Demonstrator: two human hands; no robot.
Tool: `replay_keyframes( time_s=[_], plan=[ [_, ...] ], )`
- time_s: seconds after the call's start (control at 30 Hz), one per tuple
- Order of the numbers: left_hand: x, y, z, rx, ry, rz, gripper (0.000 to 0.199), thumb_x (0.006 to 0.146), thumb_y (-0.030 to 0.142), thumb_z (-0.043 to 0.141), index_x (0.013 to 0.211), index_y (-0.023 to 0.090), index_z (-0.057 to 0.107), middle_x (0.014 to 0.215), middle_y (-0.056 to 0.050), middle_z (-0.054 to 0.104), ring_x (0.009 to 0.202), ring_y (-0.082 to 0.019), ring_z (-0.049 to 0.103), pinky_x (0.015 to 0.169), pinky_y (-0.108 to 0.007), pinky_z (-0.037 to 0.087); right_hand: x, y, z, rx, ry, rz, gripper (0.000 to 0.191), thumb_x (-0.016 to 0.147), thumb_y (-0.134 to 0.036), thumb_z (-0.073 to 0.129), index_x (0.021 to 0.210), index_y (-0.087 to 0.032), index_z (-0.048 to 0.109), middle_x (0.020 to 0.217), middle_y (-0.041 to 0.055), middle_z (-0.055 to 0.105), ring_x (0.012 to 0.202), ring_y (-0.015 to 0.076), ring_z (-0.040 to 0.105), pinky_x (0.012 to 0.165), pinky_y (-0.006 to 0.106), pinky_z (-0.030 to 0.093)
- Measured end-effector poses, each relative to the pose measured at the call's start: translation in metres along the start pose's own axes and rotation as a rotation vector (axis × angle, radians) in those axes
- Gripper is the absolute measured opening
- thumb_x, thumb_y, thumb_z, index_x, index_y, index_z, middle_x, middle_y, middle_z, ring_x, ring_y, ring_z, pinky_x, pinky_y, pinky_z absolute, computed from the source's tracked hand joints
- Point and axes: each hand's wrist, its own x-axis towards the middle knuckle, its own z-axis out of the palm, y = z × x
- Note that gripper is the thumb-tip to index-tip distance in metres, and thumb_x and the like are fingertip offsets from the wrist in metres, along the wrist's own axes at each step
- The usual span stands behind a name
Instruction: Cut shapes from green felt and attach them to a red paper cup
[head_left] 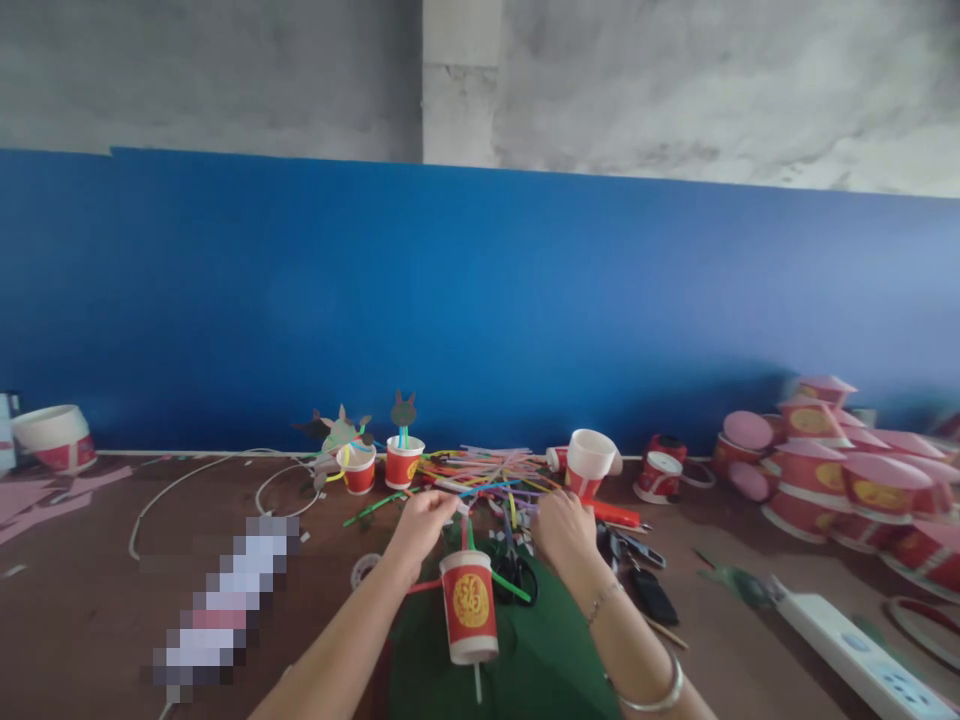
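Red paper cup [469, 607] with gold Chinese-character medallion [471, 600]

- The red paper cup [469, 606] bears a round gold seal [471, 600] with a stylized, possibly Chinese character, too blurred to read for certain.
- The stacked red cups [840, 480] show similar gold seals, also unreadable.
- No other lettering is legible.

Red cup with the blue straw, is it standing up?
Yes, upright: the red paper cup sits flat on its base, straw pointing up.
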Motion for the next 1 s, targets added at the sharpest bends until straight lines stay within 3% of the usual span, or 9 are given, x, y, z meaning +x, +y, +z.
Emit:
replay_keyframes(
  time_s=[0.1, 0.17, 0.27, 0.4, 0.53, 0.63, 0.73, 0.87, 1.0],
  plan=[
    [-0.001, -0.001, 0.004, -0.013, -0.01, -0.03, 0.027, 0.069, 0.04, 0.058, 0.07, 0.013, 0.065, 0.063, -0.002, 0.063, 0.059, -0.014, 0.054, 0.056, -0.023, 0.039, -0.003, -0.017, 0.001, 0.381, 0.045, -0.153, 0.017, 0.076, -0.02, 0.051, 0.077, -0.016, 0.068, 0.088, 0.0113, 0.067, 0.088, 0.0237, 0.058, 0.074, 0.031, 0.039],
    [-0.003, 0.001, 0.006, -0.023, -0.005, -0.037, 0.029, 0.069, 0.042, 0.058, 0.07, 0.013, 0.065, 0.06, 0.0, 0.06, 0.056, -0.013, 0.052, 0.053, -0.022, 0.037, -0.005, -0.028, 0.006, 0.732, -0.078, -0.213, 0.018, 0.075, -0.027, 0.052, 0.074, -0.016, 0.067, 0.075, 0.0055, 0.066, 0.074, 0.0197, 0.058, 0.068, 0.028, 0.041],
    [-0.006, 0.004, 0.011, -0.058, -0.012, -0.004, 0.029, 0.068, 0.042, 0.06, 0.07, 0.013, 0.065, 0.061, 0.0, 0.059, 0.059, -0.013, 0.052, 0.056, -0.022, 0.038, -0.008, -0.039, 0.014, 0.946, -0.194, -0.156, 0.016, 0.072, -0.029, 0.055, 0.069, -0.015, 0.063, 0.062, 0.0007, 0.061, 0.06, 0.0156, 0.054, 0.059, 0.025, 0.04],
    [-0.006, 0.002, 0.012, -0.073, -0.033, 0.023, 0.029, 0.072, 0.04, 0.058, 0.078, 0.013, 0.066, 0.071, -0.004, 0.065, 0.07, -0.017, 0.058, 0.065, -0.026, 0.043, -0.011, -0.04, 0.016, 0.933, -0.126, -0.212, 0.013, 0.073, -0.024, 0.052, 0.063, -0.016, 0.057, 0.064, 0.0005, 0.058, 0.062, 0.0149, 0.053, 0.059, 0.024, 0.039],
    [0.001, -0.009, 0.005, 0.017, 0.107, 0.157, 0.037, 0.072, 0.031, 0.059, 0.106, 0.016, 0.06, 0.102, -0.011, 0.065, 0.097, -0.022, 0.059, 0.08, -0.033, 0.045, -0.011, -0.037, 0.013, 0.76, 0.073, -0.258, 0.012, 0.073, -0.019, 0.049, 0.062, -0.018, 0.052, 0.071, 0.0026, 0.057, 0.071, 0.0174, 0.052, 0.067, 0.028, 0.038],
    [0.005, -0.019, 0.0, 0.224, 0.111, 0.11, 0.049, 0.074, 0.021, 0.054, 0.122, 0.015, 0.047, 0.094, -0.011, 0.068, 0.092, -0.022, 0.062, 0.083, -0.035, 0.043, -0.011, -0.034, 0.024, 0.737, -0.055, -0.21, 0.013, 0.075, -0.021, 0.046, 0.063, -0.019, 0.05, 0.063, 0.0005, 0.054, 0.062, 0.0162, 0.05, 0.062, 0.027, 0.036],
    [0.006, -0.029, 0.001, 0.357, 0.06, 0.024, 0.045, 0.074, 0.017, 0.052, 0.118, 0.014, 0.049, 0.084, -0.009, 0.07, 0.088, -0.023, 0.064, 0.083, -0.033, 0.042, -0.011, -0.031, 0.043, 0.812, -0.16, -0.181, 0.004, 0.073, -0.022, 0.05, 0.071, -0.019, 0.048, 0.061, -0.0019, 0.053, 0.06, 0.0152, 0.05, 0.059, 0.026, 0.037],
    [0.006, -0.035, 0.007, 0.277, 0.033, -0.009, 0.041, 0.07, 0.016, 0.056, 0.111, 0.016, 0.051, 0.078, -0.006, 0.07, 0.083, -0.022, 0.065, 0.075, -0.029, 0.044, -0.011, -0.032, 0.059, 0.982, -0.221, -0.168, 0.02, 0.064, -0.017, 0.056, 0.079, -0.02, 0.043, 0.059, -0.0059, 0.05, 0.058, 0.0136, 0.051, 0.056, 0.023, 0.038],
    [0.004, -0.023, 0.01, 0.088, 0.004, -0.028, 0.047, 0.067, 0.012, 0.056, 0.112, 0.009, 0.047, 0.071, -0.005, 0.067, 0.071, -0.018, 0.063, 0.069, -0.027, 0.044, -0.009, -0.035, 0.046, 1.037, -0.19, -0.18, 0.015, 0.066, -0.019, 0.056, 0.076, -0.019, 0.044, 0.06, -0.005, 0.05, 0.056, 0.0125, 0.049, 0.054, 0.023, 0.037]
  ],
)
